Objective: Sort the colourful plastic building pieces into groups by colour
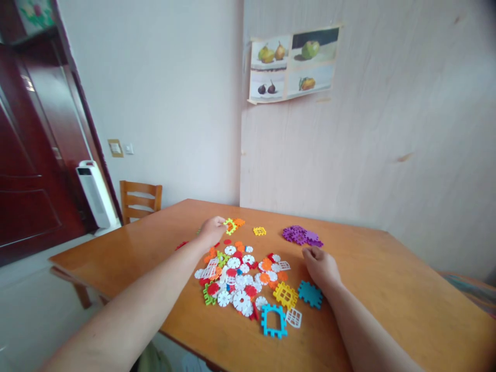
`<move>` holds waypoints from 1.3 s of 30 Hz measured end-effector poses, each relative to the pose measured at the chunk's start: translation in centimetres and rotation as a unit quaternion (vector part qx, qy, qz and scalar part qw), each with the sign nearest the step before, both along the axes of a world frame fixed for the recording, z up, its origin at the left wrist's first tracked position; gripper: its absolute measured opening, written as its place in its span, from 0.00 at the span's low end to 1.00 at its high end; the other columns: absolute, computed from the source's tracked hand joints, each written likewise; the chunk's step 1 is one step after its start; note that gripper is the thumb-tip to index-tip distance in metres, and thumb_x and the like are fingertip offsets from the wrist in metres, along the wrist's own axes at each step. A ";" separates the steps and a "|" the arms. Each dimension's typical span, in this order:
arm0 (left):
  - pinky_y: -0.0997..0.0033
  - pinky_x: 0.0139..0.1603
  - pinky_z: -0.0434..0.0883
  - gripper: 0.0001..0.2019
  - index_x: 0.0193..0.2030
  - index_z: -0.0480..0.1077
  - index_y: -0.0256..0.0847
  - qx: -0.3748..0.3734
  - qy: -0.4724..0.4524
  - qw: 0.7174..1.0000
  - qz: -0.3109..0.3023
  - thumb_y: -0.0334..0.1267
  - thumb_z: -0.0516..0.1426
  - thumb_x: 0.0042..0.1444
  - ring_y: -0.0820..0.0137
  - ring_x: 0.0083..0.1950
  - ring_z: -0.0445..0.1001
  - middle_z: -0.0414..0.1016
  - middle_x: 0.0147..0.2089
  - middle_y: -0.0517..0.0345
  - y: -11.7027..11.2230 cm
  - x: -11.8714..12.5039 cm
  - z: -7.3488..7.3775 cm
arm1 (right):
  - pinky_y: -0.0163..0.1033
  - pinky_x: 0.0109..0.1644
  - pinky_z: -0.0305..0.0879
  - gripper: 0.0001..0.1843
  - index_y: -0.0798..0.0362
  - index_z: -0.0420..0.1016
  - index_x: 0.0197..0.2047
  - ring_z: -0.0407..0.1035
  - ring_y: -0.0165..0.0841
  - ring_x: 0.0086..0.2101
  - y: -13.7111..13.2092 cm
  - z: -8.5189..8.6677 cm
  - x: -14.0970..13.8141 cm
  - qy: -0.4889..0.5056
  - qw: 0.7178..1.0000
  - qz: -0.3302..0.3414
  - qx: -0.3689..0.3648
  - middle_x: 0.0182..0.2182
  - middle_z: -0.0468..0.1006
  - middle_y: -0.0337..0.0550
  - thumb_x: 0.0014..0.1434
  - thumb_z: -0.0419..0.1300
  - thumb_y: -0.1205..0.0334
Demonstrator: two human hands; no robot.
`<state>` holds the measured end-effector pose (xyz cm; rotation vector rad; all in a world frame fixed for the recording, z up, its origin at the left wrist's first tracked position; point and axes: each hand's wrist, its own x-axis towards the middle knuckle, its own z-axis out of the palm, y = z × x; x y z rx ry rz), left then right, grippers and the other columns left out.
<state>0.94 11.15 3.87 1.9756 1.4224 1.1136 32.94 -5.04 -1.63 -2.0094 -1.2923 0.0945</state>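
My left hand (212, 231) reaches to the far side of the pile, its fingers pinched on a yellow-green notched frame block (230, 226). Orange blocks (239, 222) lie just behind that block. My right hand (322, 267) rests curled on the table with no piece showing in it. It is between a heap of purple notched blocks (296, 234) and a flat teal block (310, 294). Between my arms spreads a mixed pile of white slotted discs (241, 300), red and orange discs, and green blocks (210, 293).
A yellow window block (285, 295), a blue frame block (274, 321) and a white lattice piece (293, 318) lie at the pile's near right. Another yellow block (259, 231) sits apart at the back. The wooden table (395, 289) meets the wall; a chair (140, 200) stands left.
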 end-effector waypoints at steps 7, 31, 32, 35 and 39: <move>0.72 0.30 0.65 0.08 0.33 0.73 0.37 -0.051 0.008 0.972 0.231 0.37 0.60 0.46 0.66 0.34 0.75 0.77 0.31 0.54 4.9 -6.6 -1.5 | 0.34 0.31 0.53 0.19 0.50 0.74 0.30 0.68 0.34 0.29 0.1 -0.2 0.1 0.001 1.000 0.004 -0.003 0.24 0.75 0.42 0.61 0.49 0.50; 0.71 0.44 0.66 0.10 0.34 0.75 0.45 0.017 0.287 0.954 0.083 0.47 0.59 0.49 0.64 0.44 0.73 0.75 0.40 0.56 -0.8 -10.7 -3.0 | 0.35 0.30 0.52 0.19 0.51 0.75 0.29 0.67 0.34 0.28 0.1 0.0 0.4 -0.009 1.000 -0.004 -0.021 0.25 0.75 0.43 0.60 0.50 0.50; 0.72 0.43 0.66 0.09 0.34 0.75 0.45 0.016 0.291 0.953 0.083 0.46 0.58 0.49 0.65 0.43 0.73 0.74 0.40 0.57 -1.0 -10.8 -2.9 | 0.35 0.30 0.52 0.19 0.51 0.75 0.29 0.66 0.33 0.28 0.0 0.0 0.4 -0.010 1.000 -0.005 -0.020 0.24 0.75 0.43 0.59 0.50 0.50; 0.71 0.43 0.66 0.10 0.35 0.75 0.46 0.026 0.308 0.946 0.097 0.47 0.57 0.50 0.65 0.43 0.72 0.74 0.41 0.58 -1.6 -10.7 -2.6 | 0.34 0.28 0.50 0.19 0.51 0.73 0.26 0.66 0.33 0.27 -0.1 0.2 0.1 -0.015 1.000 -0.011 -0.016 0.24 0.74 0.42 0.59 0.50 0.50; 0.67 0.46 0.65 0.13 0.41 0.74 0.45 0.109 0.296 0.946 0.082 0.46 0.56 0.53 0.63 0.45 0.72 0.74 0.43 0.56 -2.9 -8.5 -1.2 | 0.34 0.28 0.49 0.19 0.52 0.72 0.25 0.65 0.32 0.26 -0.2 0.2 -0.1 -0.014 1.000 -0.011 -0.007 0.23 0.73 0.42 0.60 0.49 0.51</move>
